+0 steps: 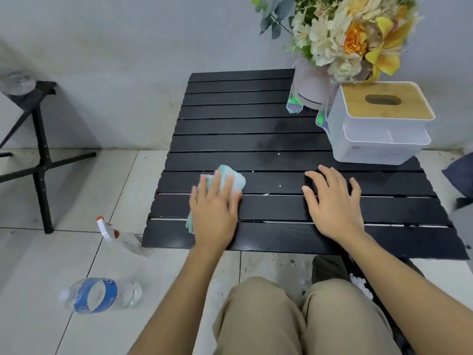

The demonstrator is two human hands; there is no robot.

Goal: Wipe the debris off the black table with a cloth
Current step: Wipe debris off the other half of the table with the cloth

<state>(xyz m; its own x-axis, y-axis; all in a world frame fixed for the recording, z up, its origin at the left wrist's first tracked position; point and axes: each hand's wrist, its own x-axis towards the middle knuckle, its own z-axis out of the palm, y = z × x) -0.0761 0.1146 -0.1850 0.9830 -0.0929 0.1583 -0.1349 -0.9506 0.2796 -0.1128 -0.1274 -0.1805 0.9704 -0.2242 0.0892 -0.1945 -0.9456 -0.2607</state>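
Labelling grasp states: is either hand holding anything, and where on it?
Nothing is gripped. The left hand presses flat on the green cloth with straight fingers; the right hand rests flat on the black table.

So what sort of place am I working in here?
Probably a corner of a home: a low black slatted table against a plain wall on a tiled floor, with a flower arrangement and a tissue box on it.

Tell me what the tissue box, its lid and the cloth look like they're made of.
Tissue box: smooth white body with rounded moulded edges, probably plastic. Lid: pale matte wood or bamboo, judging by its faint grain. Cloth: soft mint-green fabric, possibly microfibre; it bunches under the left hand.
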